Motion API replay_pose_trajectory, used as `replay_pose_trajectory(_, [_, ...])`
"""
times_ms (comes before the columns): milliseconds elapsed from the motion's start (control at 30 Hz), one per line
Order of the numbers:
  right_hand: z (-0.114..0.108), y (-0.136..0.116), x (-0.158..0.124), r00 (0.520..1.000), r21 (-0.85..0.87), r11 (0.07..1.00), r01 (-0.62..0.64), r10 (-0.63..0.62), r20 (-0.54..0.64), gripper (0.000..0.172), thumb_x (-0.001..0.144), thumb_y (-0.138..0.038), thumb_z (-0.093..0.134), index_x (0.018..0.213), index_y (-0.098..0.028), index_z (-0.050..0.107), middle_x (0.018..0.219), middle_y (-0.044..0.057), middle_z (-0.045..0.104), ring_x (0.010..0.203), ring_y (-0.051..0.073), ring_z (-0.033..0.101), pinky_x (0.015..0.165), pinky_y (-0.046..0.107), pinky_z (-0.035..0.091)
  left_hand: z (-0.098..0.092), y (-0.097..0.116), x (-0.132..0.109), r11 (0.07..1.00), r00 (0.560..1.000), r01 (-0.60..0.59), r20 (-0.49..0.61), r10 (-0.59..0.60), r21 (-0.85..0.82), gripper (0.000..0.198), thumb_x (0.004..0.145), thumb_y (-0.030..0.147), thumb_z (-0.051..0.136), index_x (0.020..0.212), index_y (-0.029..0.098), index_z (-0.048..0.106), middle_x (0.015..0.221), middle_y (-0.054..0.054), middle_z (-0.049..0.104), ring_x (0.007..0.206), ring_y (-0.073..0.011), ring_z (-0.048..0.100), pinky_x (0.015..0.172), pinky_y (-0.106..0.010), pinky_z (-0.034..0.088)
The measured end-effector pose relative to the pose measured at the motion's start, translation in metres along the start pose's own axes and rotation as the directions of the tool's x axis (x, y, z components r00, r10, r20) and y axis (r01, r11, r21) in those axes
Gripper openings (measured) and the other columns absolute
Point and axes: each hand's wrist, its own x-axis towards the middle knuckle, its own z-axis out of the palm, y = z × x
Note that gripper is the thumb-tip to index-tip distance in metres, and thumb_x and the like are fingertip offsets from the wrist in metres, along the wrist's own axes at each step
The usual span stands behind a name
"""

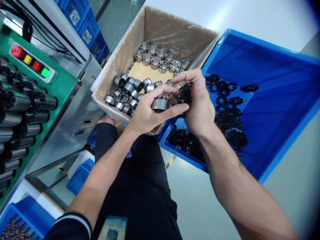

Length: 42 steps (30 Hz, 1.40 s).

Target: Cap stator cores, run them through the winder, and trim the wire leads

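My left hand (147,108) is closed around a short silver metal cylinder (160,104) with a dark notched rim, held in the palm. Its thumb and forefinger reach across to my right hand (201,106). Between the fingers of that right hand are one or more black slotted rings (185,94); how many is hidden. Both hands are over the near right corner of a plastic-lined cardboard box (172,26). Inside it, similar metal cylinders (128,88) lie jumbled near me, and others stand in rows beyond a piece of tan cardboard (150,71).
A blue bin (265,50) with many loose black rings (227,100) adjoins the box on the right. To the left, a green panel (67,80) carries rows of metal cylinders and lit buttons (36,65). More blue crates (77,16) stand at the back left.
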Motion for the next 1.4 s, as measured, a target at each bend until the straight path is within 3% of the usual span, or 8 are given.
replay_pose_trajectory(167, [0.0,-0.003,0.003,0.996,0.112,0.99,0.086,-0.086,-0.006,0.043,0.112,-0.077,0.078,0.115,-0.035,0.071,0.1,0.0,0.066,0.066,0.016,0.057,0.059,0.035,0.057,0.001,-0.004,0.0,0.994,0.992,-0.045,-0.122,0.033,-0.095,0.04,0.104,0.062,0.096,0.113,0.026,0.082,0.104,-0.001,0.076,0.08,-0.0141,0.071,0.071,-0.03,0.06])
replay_pose_trajectory(433, [0.001,-0.001,0.007,1.0,0.13,0.991,0.011,-0.009,-0.013,0.055,0.098,-0.083,0.092,0.112,-0.035,0.068,0.09,-0.001,0.073,0.059,0.014,0.061,0.047,0.032,0.05,-0.001,-0.01,-0.002,0.966,0.996,0.003,-0.087,-0.026,-0.259,0.052,0.101,0.068,0.098,0.106,0.025,0.07,0.097,0.001,0.069,0.065,-0.0082,0.061,0.056,-0.026,0.054])
replay_pose_trajectory(667, [0.002,0.013,0.01,0.999,0.252,0.968,0.017,-0.008,-0.034,0.053,0.098,-0.079,0.096,0.102,-0.03,0.078,0.083,0.0,0.079,0.056,0.015,0.069,0.04,0.028,0.045,-0.002,-0.013,0.009,0.846,0.988,0.067,-0.086,-0.132,-0.529,0.046,0.115,0.06,0.081,0.146,0.028,0.069,0.099,0.0,0.069,0.075,-0.012,0.068,0.067,-0.026,0.062])
replay_pose_trajectory(800, [-0.001,0.026,0.011,0.999,0.194,0.98,0.031,-0.021,-0.05,0.05,0.097,-0.08,0.095,0.108,-0.032,0.084,0.085,0.0,0.081,0.053,0.014,0.065,0.041,0.029,0.049,0.004,-0.016,0.01,0.943,0.98,0.128,-0.104,-0.167,-0.307,0.052,0.117,0.077,0.073,0.135,0.028,0.071,0.095,0.0,0.063,0.066,-0.0101,0.059,0.056,-0.023,0.047])
replay_pose_trajectory(900, [-0.002,0.03,0.011,0.997,0.139,0.989,0.051,-0.042,-0.066,0.05,0.1,-0.08,0.093,0.123,-0.037,0.084,0.096,0.001,0.084,0.056,0.015,0.068,0.045,0.031,0.056,0.007,-0.016,0.006,0.979,0.976,0.111,-0.168,-0.14,-0.168,0.068,0.119,0.091,0.048,0.126,0.027,0.068,0.084,0.002,0.048,0.059,-0.0085,0.048,0.057,-0.024,0.043])
replay_pose_trajectory(1033, [0.001,0.026,0.01,0.995,0.089,0.993,0.081,-0.074,-0.074,0.05,0.103,-0.081,0.088,0.122,-0.036,0.085,0.09,0.0,0.079,0.053,0.013,0.063,0.042,0.029,0.053,0.007,-0.013,0.002,0.978,0.982,0.119,-0.128,-0.142,-0.174,0.061,0.124,0.085,0.041,0.134,0.03,0.065,0.079,0.004,0.041,0.059,-0.0114,0.046,0.059,-0.026,0.046])
replay_pose_trajectory(1233, [0.004,0.022,0.008,0.994,0.07,0.994,0.084,-0.078,-0.078,0.041,0.105,-0.072,0.092,0.119,-0.033,0.085,0.082,-0.002,0.072,0.05,0.011,0.057,0.041,0.028,0.051,0.004,-0.008,0.002,0.971,0.99,0.1,-0.076,-0.119,-0.217,0.039,0.127,0.067,0.054,0.145,0.034,0.066,0.092,0.001,0.056,0.066,-0.0138,0.048,0.062,-0.032,0.047])
replay_pose_trajectory(1400, [0.007,0.02,0.005,0.976,-0.011,0.987,0.162,-0.162,-0.146,0.036,0.109,-0.067,0.089,0.113,-0.032,0.084,0.092,0.001,0.076,0.057,0.013,0.062,0.052,0.034,0.059,0.002,-0.003,0.001,0.982,0.992,0.102,-0.063,-0.113,-0.161,0.042,0.127,0.066,0.054,0.152,0.035,0.066,0.107,-0.001,0.07,0.068,-0.0138,0.053,0.064,-0.032,0.05])
